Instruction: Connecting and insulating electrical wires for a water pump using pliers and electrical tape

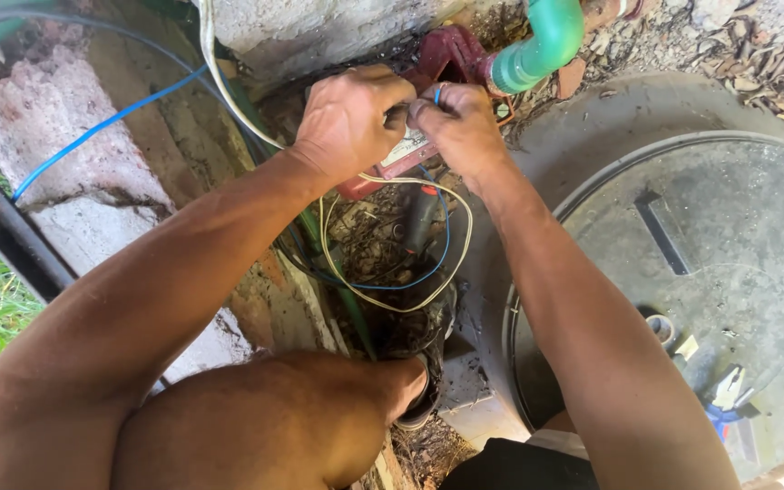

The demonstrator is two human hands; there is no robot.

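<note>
Outdoors, we are pinching a blue wire (437, 93) between the fingers of our left hand (348, 118) and right hand (461, 127) over a red pump (446, 56)

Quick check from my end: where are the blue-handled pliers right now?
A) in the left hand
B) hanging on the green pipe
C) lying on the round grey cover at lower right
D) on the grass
C: the blue-handled pliers lie on the round grey cover, well apart from both hands; the left hand and right hand are together up at the wires on the red pump.
</note>
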